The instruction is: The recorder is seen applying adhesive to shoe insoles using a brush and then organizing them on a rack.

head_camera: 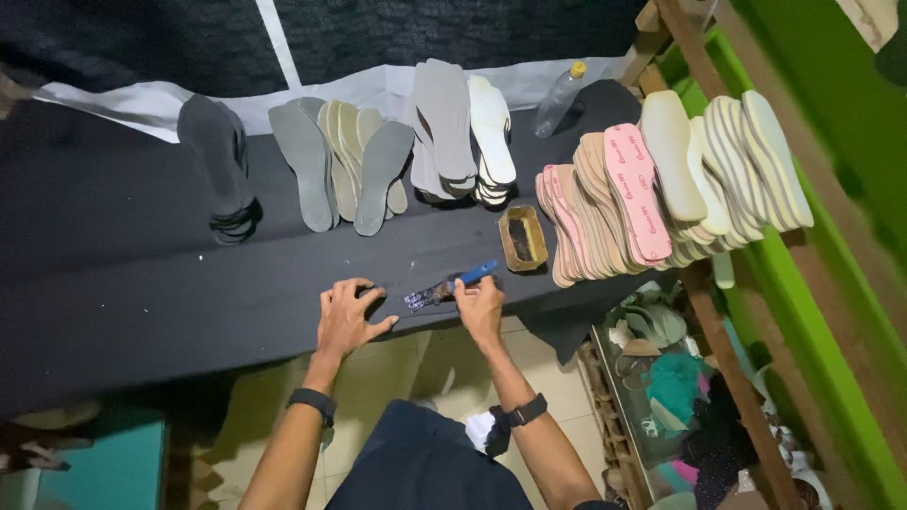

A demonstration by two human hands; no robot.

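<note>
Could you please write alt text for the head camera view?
A person's right hand holds a blue-handled brush on a black table, the left hand pressed flat beside it. Rows of shoe insoles and a small glue tin lie behind.

Clear plastic bottle (557, 98), yellow cap, near the table's (142, 283) far edge. Pink labelled insoles (631, 189) toward the right end. No signs, no screens.
</note>
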